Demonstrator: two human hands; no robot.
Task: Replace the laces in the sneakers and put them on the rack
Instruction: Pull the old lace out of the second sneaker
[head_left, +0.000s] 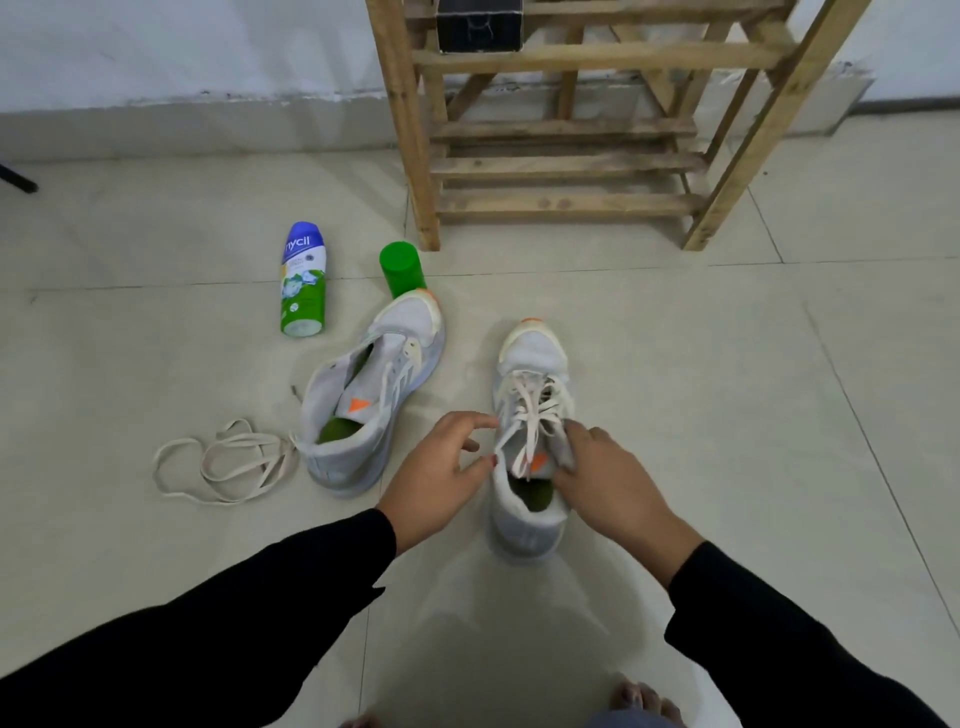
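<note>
Bare toes (644, 699) and two black sleeves (291, 597) frame the bottom of the view.

The right hand (613, 483) grasps the far side of the upright white-grey mesh sneaker (527, 519), its fingers (576, 434) curled over the collar beside the tongue. The left hand (441, 467) is released, its fingers loosely parted. Its thumb and forefinger sit just beside a strand of the cream flat lace (530, 410) threaded through this sneaker, with no pinch visible.

The step in hand looks like working this lace. It would go best with the right hand pinning the shoe to the tiled floor (675, 338) while the left pulls one strand at a time, keeping both ends even and flat.

To the left, a second matching sneaker (363, 405) lies tipped on its side without a lace. A loose cream lace (223, 462) is coiled on the floor touching its heel. Beyond lie a white, blue and green spray can (304, 280) and a green plastic cap (401, 270), with the wooden slatted rack (566, 130) behind; neither sneaker is on it yet.

The can reads roughly "mycil", and its smaller print is illegible. An orange triangle marks each tongue, but no brand name is readable.
</note>
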